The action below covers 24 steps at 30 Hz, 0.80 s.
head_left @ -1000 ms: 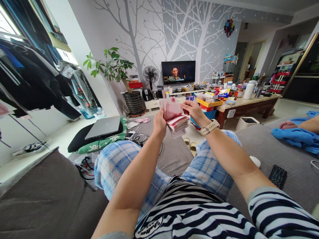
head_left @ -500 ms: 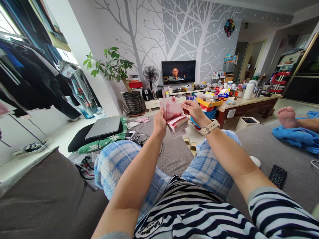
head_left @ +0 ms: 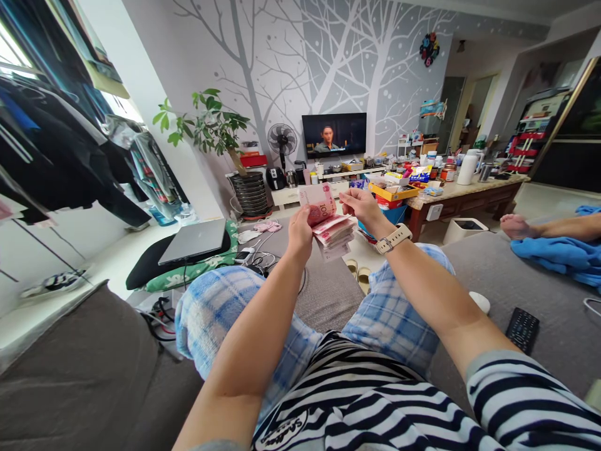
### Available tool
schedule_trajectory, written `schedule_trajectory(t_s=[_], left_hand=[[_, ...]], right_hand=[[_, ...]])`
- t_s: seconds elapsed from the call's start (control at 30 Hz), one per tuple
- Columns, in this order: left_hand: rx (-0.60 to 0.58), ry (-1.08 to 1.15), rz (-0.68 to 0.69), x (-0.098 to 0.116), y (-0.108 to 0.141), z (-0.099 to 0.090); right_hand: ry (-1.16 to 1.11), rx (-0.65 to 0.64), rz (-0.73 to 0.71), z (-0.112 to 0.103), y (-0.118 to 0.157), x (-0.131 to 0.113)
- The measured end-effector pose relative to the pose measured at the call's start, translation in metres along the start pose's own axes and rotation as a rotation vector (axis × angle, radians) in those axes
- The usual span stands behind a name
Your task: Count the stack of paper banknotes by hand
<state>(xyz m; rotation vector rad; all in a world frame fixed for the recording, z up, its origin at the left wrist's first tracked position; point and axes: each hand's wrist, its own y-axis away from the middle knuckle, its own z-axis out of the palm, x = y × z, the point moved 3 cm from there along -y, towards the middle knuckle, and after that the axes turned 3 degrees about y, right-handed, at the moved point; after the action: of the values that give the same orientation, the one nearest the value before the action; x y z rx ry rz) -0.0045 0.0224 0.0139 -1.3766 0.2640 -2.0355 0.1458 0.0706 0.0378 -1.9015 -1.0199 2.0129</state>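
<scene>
A folded wad of pinkish-red banknotes (head_left: 334,233) is gripped by my left hand (head_left: 300,230), with the thumb lying across the front. One part of the wad stands upright, showing a printed 100, while the other part fans out toward me in a thick layered bundle. At the right edge of the upright notes, my right hand (head_left: 362,208) has its thumb and forefinger pinched together. How many notes lie in that pinch is too small to see. A beige-strapped watch (head_left: 394,238) is on my right wrist. Both hands are held above the sofa, in front of my knees.
A closed laptop (head_left: 195,241) lies on cushions at left, with cables (head_left: 263,258) beside it. A remote control (head_left: 522,330) and a white mouse (head_left: 479,303) rest on the sofa (head_left: 474,263) at right. Another person's foot (head_left: 514,227) is nearby. A cluttered table (head_left: 451,195) stands ahead.
The upright note's face now shows the 100 and a darker red print, where a paler side showed before. My right fingers have shifted slightly left. The other person's foot has tipped lower.
</scene>
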Motion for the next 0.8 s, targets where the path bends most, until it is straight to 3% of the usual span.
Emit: schedule_trajectory(t_s=[0.13, 0.37, 0.57, 0.67, 0.8], left_hand=[[-0.034, -0.017, -0.020, -0.004, 0.000, 0.000], [-0.203, -0.030, -0.159, -0.011, 0.003, 0.007], [-0.241, -0.034, -0.197, -0.012, 0.006, 0.009], [-0.242, -0.029, -0.165, -0.012, 0.004, 0.006], [-0.179, -0.136, 0.004, -0.009, -0.002, -0.001]], right_hand=[[-0.010, 0.063, 0.015, 0.000, -0.004, 0.003], [-0.016, 0.012, -0.047, 0.001, -0.002, -0.003], [0.034, 0.048, -0.074, -0.002, -0.003, -0.002], [0.021, 0.054, -0.079, -0.003, -0.006, 0.001], [0.009, 0.062, -0.078, -0.002, -0.006, 0.002]])
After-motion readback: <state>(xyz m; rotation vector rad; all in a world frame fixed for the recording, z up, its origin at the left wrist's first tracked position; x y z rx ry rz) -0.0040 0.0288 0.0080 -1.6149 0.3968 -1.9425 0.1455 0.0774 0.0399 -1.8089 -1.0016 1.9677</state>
